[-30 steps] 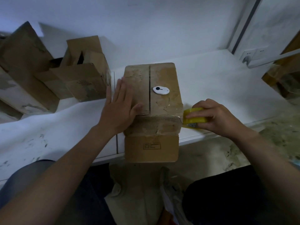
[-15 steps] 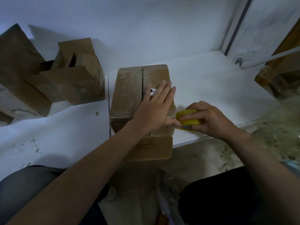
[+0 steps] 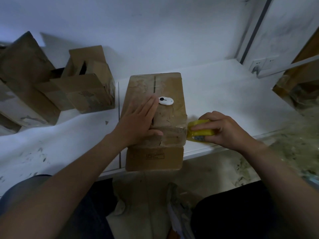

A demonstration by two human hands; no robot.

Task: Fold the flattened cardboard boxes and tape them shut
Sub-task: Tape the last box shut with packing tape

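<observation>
A closed brown cardboard box (image 3: 172,87) lies on the white table (image 3: 224,87), its near end hanging over the table's front edge. My left hand (image 3: 138,121) presses flat on the box top across the centre seam, fingers straight, thumb on a strip of clear tape running across the near part. My right hand (image 3: 224,130) grips a yellow tape roll (image 3: 200,130) against the box's right side, where the tape strip ends. A small white cutter (image 3: 166,101) with a black mark sits on the box top just past my left fingertips.
Several other cardboard boxes (image 3: 86,87), some with open flaps, stand at the back left against the wall. A wall socket (image 3: 260,63) is at the back right. Another taped carton (image 3: 298,87) sits at the far right. Paper scraps (image 3: 177,209) lie on the floor between my knees.
My left hand has slid back left along the tape strip from the box's right edge to its middle. The right hand keeps the tape roll at the box's right side.
</observation>
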